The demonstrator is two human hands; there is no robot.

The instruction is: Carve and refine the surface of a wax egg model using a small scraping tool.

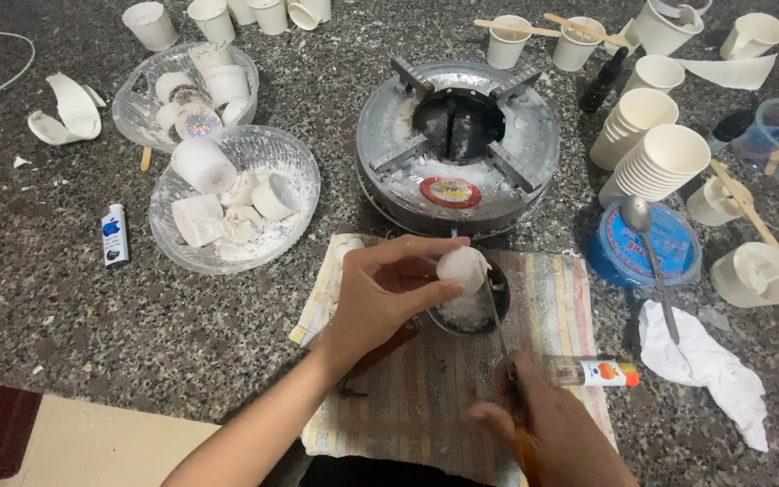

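My left hand [388,293] grips a white wax lump [460,268] over a small dark pan [501,298] that holds white wax shavings. My right hand [547,433] at the bottom edge holds a knife [500,335] by its orange handle, its blade reaching up to the lump. Both hands work above a striped cloth [426,397]. The pan's handle is mostly hidden under my left hand.
A round metal stove [457,144] stands behind the cloth. Two glass bowls [299,171] of wax pieces sit at left, a lighter [114,234] beside them. Stacked paper cups [655,162], a spoon [651,257] on a blue lid, a white rag [705,361] and a small tube [592,371] lie at right.
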